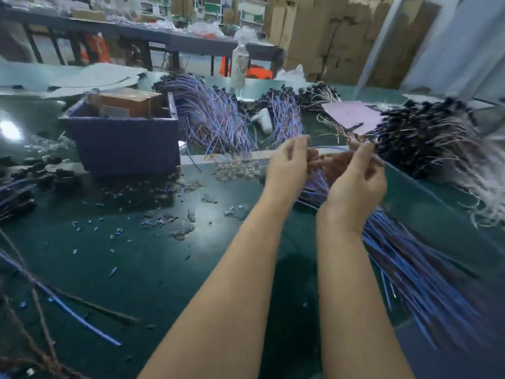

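Although the picture is blurred, the left hand [287, 165] can be made out raised over the bench [164, 269], fingers curled in and pinching one end of a thin wire [328, 147]. The right hand [360, 179] pinches the other end. The strand runs taut between them, probably to single it out from the wire bundle [415, 258] fanned beneath, which trails to the bench's near right edge. Loose clear bits [235, 170] lie just beyond the hands, within easy reach. Toward the far left stands a purple crate [123, 143], open-topped, holding brown cardboard boxes [128, 102]; what is inside those I cannot tell. Heaps of black-capped wires [415, 132] crowd the far right corner, likely finished work kept apart.
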The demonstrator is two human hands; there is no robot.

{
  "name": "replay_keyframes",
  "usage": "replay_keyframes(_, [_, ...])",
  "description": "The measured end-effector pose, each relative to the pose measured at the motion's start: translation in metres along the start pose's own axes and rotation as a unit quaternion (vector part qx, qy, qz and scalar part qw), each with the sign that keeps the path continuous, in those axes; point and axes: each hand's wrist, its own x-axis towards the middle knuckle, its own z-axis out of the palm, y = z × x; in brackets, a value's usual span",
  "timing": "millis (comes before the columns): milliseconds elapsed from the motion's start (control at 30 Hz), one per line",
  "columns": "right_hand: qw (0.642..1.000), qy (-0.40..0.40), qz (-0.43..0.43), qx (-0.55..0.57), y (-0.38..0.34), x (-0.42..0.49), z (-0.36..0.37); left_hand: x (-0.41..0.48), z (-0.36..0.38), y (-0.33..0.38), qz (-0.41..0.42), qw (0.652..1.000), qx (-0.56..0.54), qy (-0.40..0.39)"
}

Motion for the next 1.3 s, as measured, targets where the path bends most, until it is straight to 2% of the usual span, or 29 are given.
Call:
replay_keyframes(100, [0.993, 0.061, 0.088, 0.057, 0.001, 0.025, -0.034, 0.012, 0.046, -0.013, -0.013, 0.999, 0.027, -0.012])
replay_keyframes(167, [0.974, 0.094, 0.183, 0.092, 0.007, 0.035, -0.055, 0.017, 0.067, -0.028, 0.02, 0.986, 0.164, -0.023])
replay_keyframes(267, [0.939, 0.105, 0.303, 0.123, 0.02, 0.044, -0.078, 0.017, 0.078, -0.055, 0.022, 0.924, 0.375, -0.071])
replay_keyframes(333, [0.934, 0.07, 0.338, 0.092, 0.028, 0.047, -0.085, 0.02, 0.077, -0.072, -0.012, 0.891, 0.444, -0.094])
replay_keyframes(433, [0.939, 0.046, 0.338, 0.035, 0.035, 0.05, -0.085, 0.025, 0.073, -0.081, -0.034, 0.887, 0.449, -0.102])
replay_keyframes(600, [0.943, 0.012, 0.325, 0.068, 0.033, 0.039, -0.069, 0.03, 0.058, -0.059, -0.043, 0.906, 0.391, -0.156])
replay_keyframes(667, [0.948, -0.016, 0.311, 0.061, 0.035, 0.028, -0.054, 0.028, 0.042, -0.045, -0.022, 0.919, 0.378, -0.106])
replay_keyframes(767, [0.952, -0.081, 0.293, 0.032, 0.04, 0.003, -0.021, 0.022, 0.004, -0.017, 0.032, 0.95, 0.308, 0.045])
replay_keyframes(867, [0.946, -0.199, 0.254, -0.03, 0.048, -0.035, 0.018, 0.011, -0.053, 0.017, 0.07, 0.961, 0.214, 0.162])
replay_keyframes(967, [0.903, -0.361, 0.207, -0.111, 0.055, -0.089, 0.056, -0.007, -0.115, 0.05, 0.103, 0.942, 0.132, 0.292])
replay_keyframes(1100, [0.794, -0.559, 0.111, -0.214, 0.061, -0.167, 0.099, -0.033, -0.188, 0.08, 0.117, 0.908, 0.035, 0.401])
replay_keyframes(1233, [0.681, -0.656, 0.089, -0.312, 0.068, -0.231, 0.127, -0.052, -0.239, 0.098, 0.134, 0.875, -0.047, 0.463])
replay_keyframes(1300, [0.631, -0.681, 0.051, -0.367, 0.071, -0.254, 0.137, -0.059, -0.254, 0.103, 0.136, 0.865, -0.066, 0.478])
